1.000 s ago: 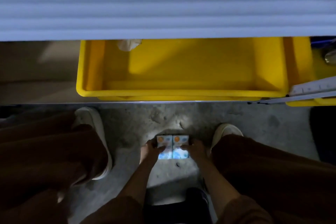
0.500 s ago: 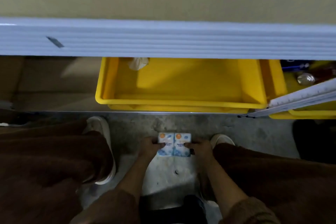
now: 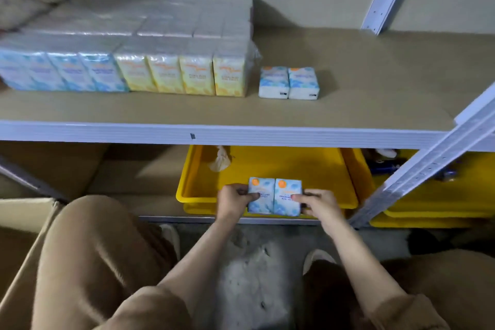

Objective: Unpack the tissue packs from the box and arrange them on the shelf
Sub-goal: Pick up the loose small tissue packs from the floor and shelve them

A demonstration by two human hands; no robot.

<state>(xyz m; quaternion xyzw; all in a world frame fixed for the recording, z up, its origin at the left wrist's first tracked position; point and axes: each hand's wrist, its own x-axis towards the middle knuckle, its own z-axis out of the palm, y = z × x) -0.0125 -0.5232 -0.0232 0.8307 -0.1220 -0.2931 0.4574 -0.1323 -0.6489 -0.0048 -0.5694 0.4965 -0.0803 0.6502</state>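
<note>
The two tissue packs are now rising from floor level toward the shelf; the left hand and right hand are gripping them side by side; placing beside the shelved pair seems next.

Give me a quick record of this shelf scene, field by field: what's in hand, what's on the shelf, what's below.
held: two blue-and-white tissue packs, side by side
left hand: grips the left pack
right hand: grips the right pack
tan shelf board: two loose blue tissue packs, wrapped blue and yellow tissue bundles to their left
below: yellow plastic bin
lower left: cardboard box
</note>
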